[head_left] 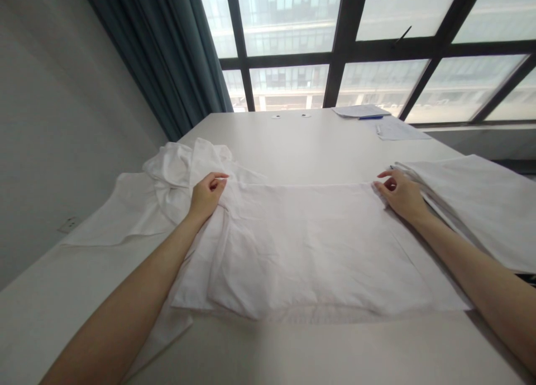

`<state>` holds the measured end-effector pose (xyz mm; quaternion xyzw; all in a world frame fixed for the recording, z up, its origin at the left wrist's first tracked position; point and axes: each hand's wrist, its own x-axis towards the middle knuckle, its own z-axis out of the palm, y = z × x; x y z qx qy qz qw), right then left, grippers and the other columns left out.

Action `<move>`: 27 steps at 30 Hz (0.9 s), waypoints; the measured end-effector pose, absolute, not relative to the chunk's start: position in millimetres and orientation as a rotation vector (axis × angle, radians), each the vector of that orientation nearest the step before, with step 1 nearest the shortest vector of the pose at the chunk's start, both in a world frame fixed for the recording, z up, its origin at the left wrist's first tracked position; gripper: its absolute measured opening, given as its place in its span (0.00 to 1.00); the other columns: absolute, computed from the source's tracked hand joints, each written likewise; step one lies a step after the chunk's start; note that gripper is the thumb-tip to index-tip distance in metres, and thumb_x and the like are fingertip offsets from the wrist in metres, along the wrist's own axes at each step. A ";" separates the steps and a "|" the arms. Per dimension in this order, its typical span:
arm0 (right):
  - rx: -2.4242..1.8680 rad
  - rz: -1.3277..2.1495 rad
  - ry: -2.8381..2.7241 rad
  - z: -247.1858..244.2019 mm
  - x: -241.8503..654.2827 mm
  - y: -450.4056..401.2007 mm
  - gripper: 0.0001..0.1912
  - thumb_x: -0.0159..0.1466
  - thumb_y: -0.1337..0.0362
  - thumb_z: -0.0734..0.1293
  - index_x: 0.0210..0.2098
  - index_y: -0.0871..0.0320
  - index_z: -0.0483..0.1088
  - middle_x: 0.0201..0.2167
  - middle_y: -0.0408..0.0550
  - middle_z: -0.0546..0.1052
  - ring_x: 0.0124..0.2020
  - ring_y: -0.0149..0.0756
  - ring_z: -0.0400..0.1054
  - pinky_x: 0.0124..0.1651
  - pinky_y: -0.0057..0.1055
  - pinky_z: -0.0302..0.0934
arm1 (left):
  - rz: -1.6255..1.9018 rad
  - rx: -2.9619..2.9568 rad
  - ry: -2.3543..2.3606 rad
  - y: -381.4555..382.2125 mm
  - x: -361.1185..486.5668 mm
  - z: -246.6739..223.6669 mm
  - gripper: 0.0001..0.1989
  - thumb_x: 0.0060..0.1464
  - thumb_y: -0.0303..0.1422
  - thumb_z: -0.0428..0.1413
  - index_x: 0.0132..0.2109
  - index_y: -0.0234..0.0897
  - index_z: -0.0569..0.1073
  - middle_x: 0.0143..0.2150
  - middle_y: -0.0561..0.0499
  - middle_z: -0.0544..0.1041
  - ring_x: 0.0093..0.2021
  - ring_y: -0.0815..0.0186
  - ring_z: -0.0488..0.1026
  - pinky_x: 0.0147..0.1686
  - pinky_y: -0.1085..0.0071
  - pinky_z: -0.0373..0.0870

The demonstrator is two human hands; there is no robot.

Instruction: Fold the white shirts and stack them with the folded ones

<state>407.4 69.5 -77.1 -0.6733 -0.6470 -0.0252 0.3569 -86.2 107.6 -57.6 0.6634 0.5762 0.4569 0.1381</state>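
Note:
A white cloth [326, 245], perhaps a garment, lies spread and folded over in front of me on the table, with loose creases toward its left side. My left hand [208, 195] is at its far left part, thumb and fingertips drawn together in a pinch on the fabric. At the far right corner, my right hand [401, 195] pinches the cloth's edge between thumb and fingers. The far edge runs nearly straight between both hands. Beyond my left hand, a crumpled heap of white fabric [171, 170] rests; whether it joins the cloth I cannot tell.
A stack of folded white fabric [481, 201] lies to the right, beside my forearm. Papers [355, 111] and a blue pen [371, 117] are at the far right of the white table [293, 145]. Behind stand a dark-framed window [288, 54] and a blue-green curtain [167, 50].

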 end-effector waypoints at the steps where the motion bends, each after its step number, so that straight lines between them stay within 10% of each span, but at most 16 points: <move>1: -1.742 -0.056 -1.677 -77.8 407.8 69.6 0.16 0.60 0.52 0.64 0.41 0.54 0.70 0.25 0.46 0.75 0.27 0.42 0.70 0.35 0.38 0.63 | 1.317 1.915 1.661 107.6 -86.4 -57.8 0.15 0.52 0.38 0.54 0.43 0.36 0.77 0.24 0.56 0.70 0.26 0.69 0.65 0.28 0.75 0.60; 27: -2.118 -0.144 -1.669 -69.3 403.8 65.5 0.14 0.63 0.56 0.63 0.43 0.55 0.75 0.29 0.51 0.78 0.31 0.46 0.71 0.36 0.38 0.59 | 1.267 1.953 1.721 113.1 -88.3 -62.0 0.14 0.54 0.36 0.51 0.42 0.36 0.77 0.23 0.56 0.67 0.26 0.67 0.64 0.28 0.73 0.60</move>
